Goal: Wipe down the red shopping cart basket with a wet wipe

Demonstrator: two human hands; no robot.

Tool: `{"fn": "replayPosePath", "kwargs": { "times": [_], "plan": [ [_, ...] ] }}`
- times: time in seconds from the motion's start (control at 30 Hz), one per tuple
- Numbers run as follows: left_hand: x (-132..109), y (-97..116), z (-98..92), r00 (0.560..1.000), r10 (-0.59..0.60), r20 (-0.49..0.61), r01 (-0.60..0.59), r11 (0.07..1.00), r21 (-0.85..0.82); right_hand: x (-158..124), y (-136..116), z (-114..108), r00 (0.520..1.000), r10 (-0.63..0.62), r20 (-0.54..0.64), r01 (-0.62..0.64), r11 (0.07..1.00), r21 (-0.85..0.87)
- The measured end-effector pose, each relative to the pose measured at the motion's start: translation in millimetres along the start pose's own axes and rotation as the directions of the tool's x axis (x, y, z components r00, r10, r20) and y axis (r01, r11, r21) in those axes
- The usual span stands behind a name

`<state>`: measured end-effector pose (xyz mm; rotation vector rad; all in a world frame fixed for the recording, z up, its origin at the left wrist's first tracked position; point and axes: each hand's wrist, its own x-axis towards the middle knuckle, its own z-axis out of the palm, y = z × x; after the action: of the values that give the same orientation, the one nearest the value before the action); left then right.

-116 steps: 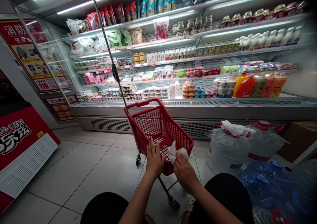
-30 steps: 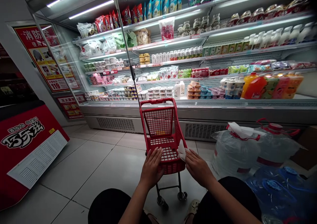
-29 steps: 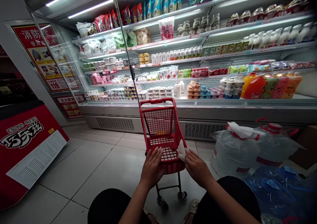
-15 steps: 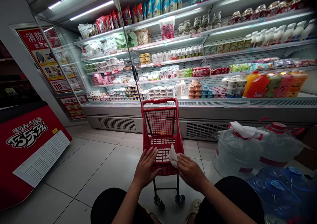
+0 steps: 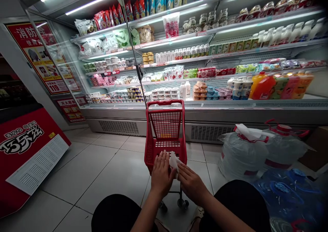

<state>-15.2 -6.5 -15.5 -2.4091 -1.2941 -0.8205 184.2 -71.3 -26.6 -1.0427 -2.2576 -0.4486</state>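
A small red shopping cart [image 5: 182, 122] with a gridded plastic basket stands in front of me. My left hand [image 5: 161, 175] lies over the basket's near edge, fingers stretched out and holding nothing. Close beside it, my right hand [image 5: 191, 180] has a white tissue [image 5: 174, 161] under its fingers, and the thumb of my left hand comes near the tissue. Both hands hide much of the basket's near rim, so I cannot tell how firmly they touch it. The cart's casters show below, between my knees.
Behind the cart runs a refrigerated display case [image 5: 164, 114] with shelves of yogurt, bottles and bags. On the right stand large wrapped water bottles [image 5: 243, 155] and blue water jugs [image 5: 284, 194]. A red freezer chest [image 5: 36, 157] is on the left, over pale floor tiles [image 5: 99, 170].
My left hand has moved right, toward my right hand. My right hand and the tissue have shifted slightly left and stay near the basket's near edge. The view has shifted a little.
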Motion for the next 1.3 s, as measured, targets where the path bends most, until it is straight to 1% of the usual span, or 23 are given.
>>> {"fn": "replayPosePath", "kwargs": {
  "times": [0.03,0.1,0.2,0.3,0.37,0.43,0.5,0.57,0.63,0.7,0.77,0.83,0.93,1.0,1.07,1.13,1.17,1.23,1.3],
  "plan": [
    [-1,4,1.7,1.000,0.006,0.005,-0.006,1.000,0.000,1,4,-1,1.000,-0.029,-0.002,0.029,0.999,0.014],
    [-4,4,1.1,0.999,0.035,0.035,-0.035,0.999,-0.004,2,20,-5,0.997,-0.077,-0.004,0.077,0.997,0.030],
    [-4,-8,-5.6,0.993,0.088,0.079,-0.087,0.996,-0.014,-1,53,-13,0.994,-0.106,0.003,0.106,0.994,0.039],
    [-4,-16,-11.1,0.988,0.120,0.099,-0.118,0.993,-0.026,-3,82,-18,0.995,-0.098,0.014,0.097,0.994,0.046],
    [-3,-16,-12.0,0.985,0.131,0.111,-0.128,0.991,-0.033,-2,92,-17,0.999,-0.052,-0.002,0.052,0.998,0.026],
    [-2,-14,-11.3,0.985,0.130,0.118,-0.126,0.991,-0.036,1,92,-14,1.000,0.015,-0.025,-0.015,1.000,-0.001],
    [-2,-12,-10.4,0.985,0.129,0.117,-0.125,0.991,-0.038,1,80,-9,0.998,0.053,-0.038,-0.054,0.998,-0.015],
    [-2,-11,-10.4,0.985,0.133,0.112,-0.129,0.991,-0.040,-2,61,-3,0.999,0.029,-0.042,-0.029,1.000,-0.011],
    [-2,-13,-11.6,0.984,0.141,0.108,-0.137,0.990,-0.044,-5,45,1,0.999,-0.024,-0.047,0.024,1.000,-0.002],
    [-2,-15,-13.8,0.983,0.150,0.108,-0.145,0.988,-0.048,-6,40,2,0.996,-0.079,-0.042,0.080,0.997,0.011],
    [-2,-18,-16.0,0.980,0.160,0.118,-0.155,0.987,-0.052,-2,50,-2,0.992,-0.123,-0.013,0.123,0.992,0.024],
    [-3,-19,-17.3,0.978,0.164,0.132,-0.158,0.986,-0.056,6,72,-6,0.991,-0.132,0.020,0.131,0.991,0.029],
    [-4,-18,-17.2,0.979,0.145,0.140,-0.138,0.989,-0.059,20,106,-7,0.999,-0.038,0.021,0.038,0.999,-0.002],
    [-4,-17,-16.7,0.983,0.126,0.135,-0.119,0.991,-0.062,25,116,-3,0.998,0.057,0.004,-0.057,0.998,-0.019],
    [-4,-18,-16.9,0.984,0.124,0.128,-0.116,0.991,-0.067,24,109,2,0.991,0.137,-0.010,-0.137,0.990,-0.026],
    [-4,-21,-18.0,0.983,0.135,0.124,-0.126,0.989,-0.076,18,90,5,0.988,0.150,-0.024,-0.151,0.988,-0.023],
    [-5,-24,-18.8,0.982,0.141,0.122,-0.132,0.988,-0.081,15,77,6,0.992,0.125,-0.023,-0.125,0.992,-0.014],
    [-6,-30,-20.4,0.983,0.144,0.115,-0.134,0.987,-0.091,9,53,5,0.999,0.036,-0.010,-0.036,0.999,0.018],
    [-7,-36,-21.8,0.988,0.119,0.101,-0.109,0.989,-0.095,7,37,4,0.999,-0.049,-0.002,0.049,0.997,0.051]
  ]
}}
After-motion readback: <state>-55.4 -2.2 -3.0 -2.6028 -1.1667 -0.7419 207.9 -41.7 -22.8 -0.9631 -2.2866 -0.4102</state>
